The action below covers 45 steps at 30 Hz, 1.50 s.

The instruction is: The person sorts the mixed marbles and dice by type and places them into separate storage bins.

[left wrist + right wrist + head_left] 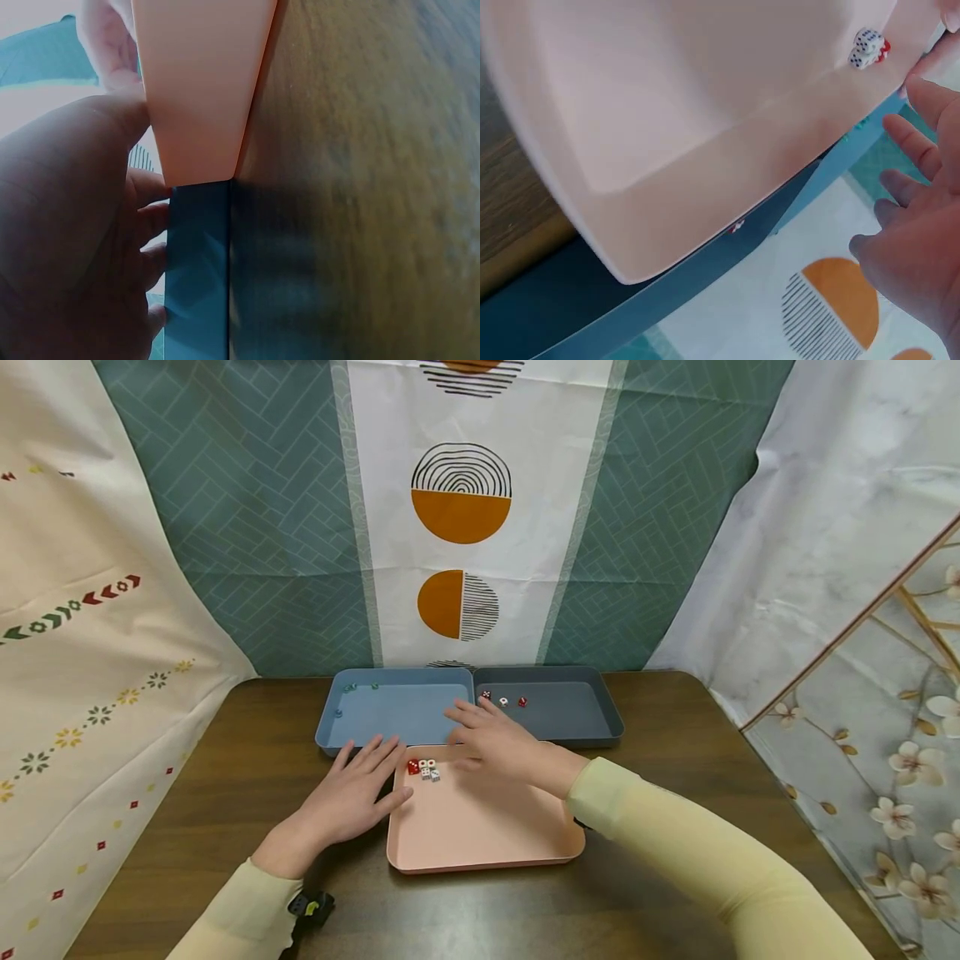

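Note:
The left hand (347, 802) hovers at the left side of the pink tray (487, 835), fingers spread, thumb by the rim; in the left wrist view it holds nothing. Over that tray's far edge hangs the right hand (498, 747), fingers loosely bent; nothing shows in its grasp in the right wrist view. White dice (426, 773) and a red die (413, 767) cluster in the pink tray's far left corner. Beyond, the dark grey tray (577, 710) holds a dark red die (487, 695), a white die (503, 702) and a red die (522, 702).
Left of the dark tray, the light blue tray (405, 710) contains green dice (350, 687) and a blue die (338, 713) near its left end. All trays stand on a brown wooden table (225, 793). Patterned cloths (285, 527) hang behind and at the sides.

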Tool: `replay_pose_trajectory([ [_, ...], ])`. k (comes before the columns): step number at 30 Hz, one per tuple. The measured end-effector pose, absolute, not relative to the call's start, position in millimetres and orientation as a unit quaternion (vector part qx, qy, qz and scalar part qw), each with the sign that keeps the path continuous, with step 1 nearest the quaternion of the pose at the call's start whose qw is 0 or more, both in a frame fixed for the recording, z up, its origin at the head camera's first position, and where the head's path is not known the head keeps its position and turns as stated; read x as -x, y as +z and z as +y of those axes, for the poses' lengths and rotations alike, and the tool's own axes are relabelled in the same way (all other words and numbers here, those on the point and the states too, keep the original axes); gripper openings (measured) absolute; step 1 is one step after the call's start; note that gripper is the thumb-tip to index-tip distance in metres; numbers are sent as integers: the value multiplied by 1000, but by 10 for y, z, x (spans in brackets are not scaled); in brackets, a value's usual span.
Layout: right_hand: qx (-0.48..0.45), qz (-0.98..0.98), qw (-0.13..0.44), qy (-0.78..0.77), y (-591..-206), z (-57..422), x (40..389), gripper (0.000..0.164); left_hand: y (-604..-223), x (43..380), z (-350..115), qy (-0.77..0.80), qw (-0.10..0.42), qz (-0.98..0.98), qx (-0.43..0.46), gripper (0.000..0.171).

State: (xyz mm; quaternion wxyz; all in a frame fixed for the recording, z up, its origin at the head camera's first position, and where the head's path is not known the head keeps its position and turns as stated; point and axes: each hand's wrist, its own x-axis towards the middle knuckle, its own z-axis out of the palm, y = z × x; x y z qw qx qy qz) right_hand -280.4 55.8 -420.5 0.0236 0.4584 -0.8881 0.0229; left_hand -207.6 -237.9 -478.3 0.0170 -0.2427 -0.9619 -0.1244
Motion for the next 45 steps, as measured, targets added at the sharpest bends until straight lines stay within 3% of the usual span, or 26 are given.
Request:
replay_pose_trajectory([
  [19, -458, -888, -31, -20, -4358, 292, 2770, 37, -4799, 2073, -2369, -127, 16, -963, 238, 79],
  [33, -457, -889, -35, -19, -4387, 219, 2773, 73, -4778, 2066, -2367, -126, 18, -963, 236, 79],
  [45, -452, -891, -46, 5, -4411, 224, 2766, 76, -4783, 2070, -2368, -126, 19, -963, 237, 80],
])
